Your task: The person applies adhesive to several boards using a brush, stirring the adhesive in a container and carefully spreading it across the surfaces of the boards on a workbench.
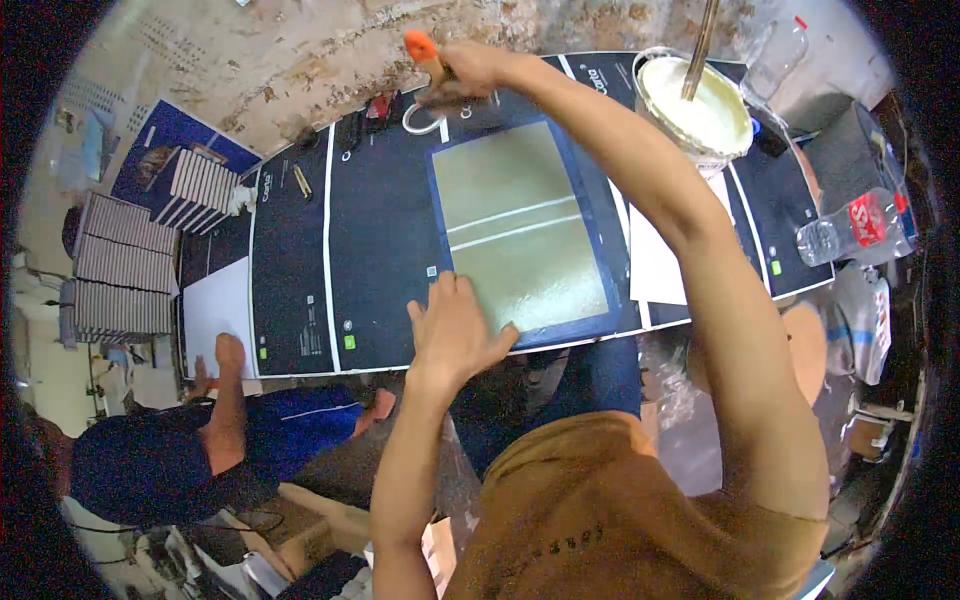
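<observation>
My right hand [472, 72] is closed round a brush [432, 62] with an orange-tipped handle, held over the far part of the table; its bristle end is blurred. Below it lies a blue cover sheet [440, 190] bearing grey-green boards [515, 180] that look wet and shiny, crossed by two pale strips. My left hand [452, 325] rests with fingers spread at the near left corner of this sheet. To the right stands a bucket [690, 110] of whitish paste, a stick [703, 50] upright in it.
A co-worker's hand [230, 352] is at a white sheet [215, 305] on the left. Stacks of blocks [125, 265] stand beyond. White paper [655, 260] lies right of the cover. A plastic bottle [850, 230] lies at the right edge; a white ring [422, 120] lies near the wall.
</observation>
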